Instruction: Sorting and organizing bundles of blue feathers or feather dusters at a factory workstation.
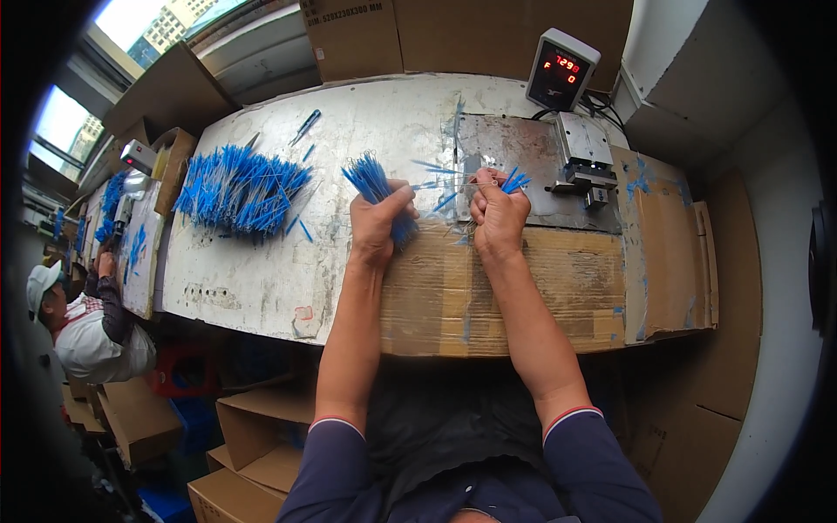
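My left hand [373, 228] is wrapped around a thick bundle of thin blue wires [367, 177], whose pale looped tips stick up above the fist. To its right, my right hand [500, 216] pinches a smaller bunch of blue wires [516, 181] that fans out past the fingers. Loose blue-ended wires [445, 203] lie between the two hands, and some seem to reach my right fingertips. Both hands are above the table near a cardboard sheet [540, 283]. A large pile of the same wires [240, 193] rests to the left.
On the right, a metal plate [514, 144] carries a small clamp-like machine [586, 161]. Behind it stands a box with a red digital display [562, 74]. A blue-handled tool [305, 125] lies at the table's back. Another person [91, 322] works at far left. Cardboard boxes [261, 436] stand below.
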Motion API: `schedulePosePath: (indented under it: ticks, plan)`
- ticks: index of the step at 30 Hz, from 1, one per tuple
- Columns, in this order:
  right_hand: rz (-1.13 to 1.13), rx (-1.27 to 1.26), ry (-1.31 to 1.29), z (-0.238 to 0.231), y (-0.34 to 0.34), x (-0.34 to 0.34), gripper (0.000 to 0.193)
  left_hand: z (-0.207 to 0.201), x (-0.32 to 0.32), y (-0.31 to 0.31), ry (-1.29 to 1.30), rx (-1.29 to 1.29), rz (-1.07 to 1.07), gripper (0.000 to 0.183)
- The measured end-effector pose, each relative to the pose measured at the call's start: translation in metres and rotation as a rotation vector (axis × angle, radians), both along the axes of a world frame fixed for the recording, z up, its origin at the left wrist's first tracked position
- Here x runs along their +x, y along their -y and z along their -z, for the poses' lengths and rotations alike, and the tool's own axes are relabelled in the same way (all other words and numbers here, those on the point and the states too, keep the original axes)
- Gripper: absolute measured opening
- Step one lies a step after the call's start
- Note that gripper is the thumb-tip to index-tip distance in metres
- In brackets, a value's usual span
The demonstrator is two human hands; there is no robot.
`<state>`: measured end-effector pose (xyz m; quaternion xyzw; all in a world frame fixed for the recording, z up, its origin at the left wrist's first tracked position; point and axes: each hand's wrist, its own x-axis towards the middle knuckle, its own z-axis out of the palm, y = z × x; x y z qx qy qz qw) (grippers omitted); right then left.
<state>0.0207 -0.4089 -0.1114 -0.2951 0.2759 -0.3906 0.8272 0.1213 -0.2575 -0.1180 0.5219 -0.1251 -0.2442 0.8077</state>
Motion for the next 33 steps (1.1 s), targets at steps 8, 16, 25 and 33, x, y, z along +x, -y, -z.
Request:
schedulePosePath:
  ticks: [8, 16, 25, 33]
  plan:
    - [0.077, -0.018, 0.044, -0.001, 0.014, -0.003, 0.013, 0.004, 0.004, -0.002, -0.021, -0.017, 0.005, 0.019]
    - [0.131, -0.045, 0.0, 0.002, 0.02, -0.003, 0.014, -0.003, 0.0, -0.019, -0.044, -0.052, -0.133, 0.016]
    - [0.034, -0.195, -0.022, 0.026, 0.045, -0.002, 0.014, -0.035, -0.068, -0.163, -0.067, -0.085, -0.518, 0.014]
    - [-0.036, -0.312, -0.081, 0.035, 0.037, 0.004, 0.021, -0.003, -0.119, -0.411, -0.002, 0.057, -1.117, 0.012]
